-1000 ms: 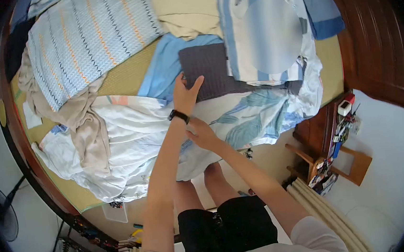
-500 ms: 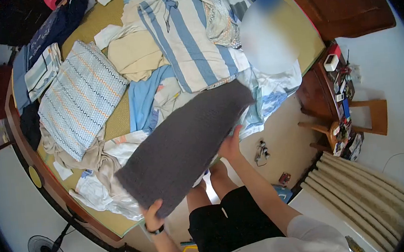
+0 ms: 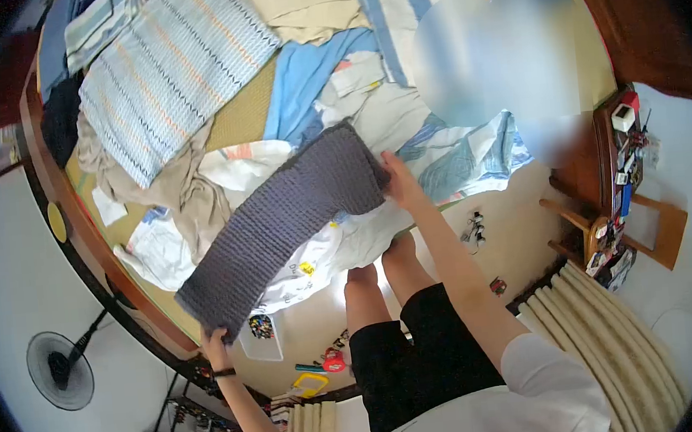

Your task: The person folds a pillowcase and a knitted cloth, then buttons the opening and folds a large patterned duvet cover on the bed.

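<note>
A dark grey waffle-textured cloth (image 3: 272, 220), looking like a folded towel, stretches in a long strip between both hands over the near side of the bed. My left hand (image 3: 217, 351), with a dark band on the wrist, is closed on its lower-left end. Gripping the opposite end is my right hand (image 3: 399, 182), where the cloth bends downward at its corner. Beneath the strip lie white printed clothes (image 3: 305, 269) and a light grey garment (image 3: 387, 118). The fingers are partly hidden behind the cloth.
A folded zigzag-patterned cloth (image 3: 176, 66), a blue garment (image 3: 301, 76) and beige clothing (image 3: 193, 205) lie on the bed. A plastic bin (image 3: 263, 348) stands on the floor by the bed. To the right are a wooden chair (image 3: 651, 226) and curtains (image 3: 595, 334); a fan (image 3: 60, 370) is at left.
The grey cloth has become a narrower strip, with its waffle texture now showing clearly. Both hands still hold its ends; the left has moved left. The view has shifted toward the bed's near edge.
</note>
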A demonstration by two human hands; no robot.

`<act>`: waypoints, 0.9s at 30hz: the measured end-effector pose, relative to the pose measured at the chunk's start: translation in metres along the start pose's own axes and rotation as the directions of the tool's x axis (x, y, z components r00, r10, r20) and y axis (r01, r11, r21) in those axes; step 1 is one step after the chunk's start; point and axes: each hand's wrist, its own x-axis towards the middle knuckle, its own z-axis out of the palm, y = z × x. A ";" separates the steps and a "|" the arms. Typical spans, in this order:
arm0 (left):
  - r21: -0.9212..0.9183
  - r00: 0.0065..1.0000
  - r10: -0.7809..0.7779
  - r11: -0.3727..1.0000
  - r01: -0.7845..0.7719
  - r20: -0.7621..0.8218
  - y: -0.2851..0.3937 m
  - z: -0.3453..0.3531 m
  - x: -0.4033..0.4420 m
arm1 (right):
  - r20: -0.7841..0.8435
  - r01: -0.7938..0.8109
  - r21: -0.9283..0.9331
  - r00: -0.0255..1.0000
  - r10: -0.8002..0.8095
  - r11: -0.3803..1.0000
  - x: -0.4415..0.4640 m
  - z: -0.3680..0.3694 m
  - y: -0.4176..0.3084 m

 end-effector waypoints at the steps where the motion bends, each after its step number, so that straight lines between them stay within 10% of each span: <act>1: -0.113 0.999 0.004 0.994 0.000 0.039 -0.020 -0.004 0.016 | -0.015 0.227 -0.510 0.962 -0.272 0.830 0.000 0.009 -0.001; 2: -0.161 0.997 -0.081 0.984 0.083 0.017 -0.025 0.006 0.021 | 0.127 0.331 -0.871 0.865 -0.486 0.362 0.003 0.016 0.001; 3: -0.197 0.988 -0.156 0.968 0.155 0.008 -0.017 0.023 0.027 | 0.136 0.327 -0.880 0.869 -0.476 0.346 0.007 0.018 0.003; 5: -0.174 0.977 -0.215 0.962 0.211 -0.007 -0.017 0.029 0.044 | 0.378 0.322 -0.926 0.816 -0.437 -0.199 0.018 0.018 0.007; 9: -0.259 0.992 -0.111 0.958 0.121 0.055 -0.034 0.015 0.071 | 0.508 0.361 -0.845 0.771 -0.383 -0.394 0.023 0.030 0.001; 13: -0.072 1.000 -0.002 0.997 0.000 -0.028 -0.040 -0.003 0.068 | 0.498 0.398 -0.866 0.727 -0.472 -0.302 0.033 0.031 -0.006; 17: 0.099 0.999 -0.048 0.994 0.049 -0.009 -0.087 -0.011 0.081 | 0.203 0.099 -0.968 0.846 -0.493 -0.229 0.036 0.035 -0.011; 23: -0.333 0.984 -0.174 0.927 0.175 0.033 -0.056 0.016 0.067 | 0.263 0.275 -0.953 0.959 -0.100 0.130 -0.005 0.069 -0.027; 27: -0.401 0.992 -0.026 0.913 0.073 0.122 -0.063 0.017 0.061 | 0.007 0.036 -0.927 0.997 -0.078 0.374 -0.022 0.068 -0.069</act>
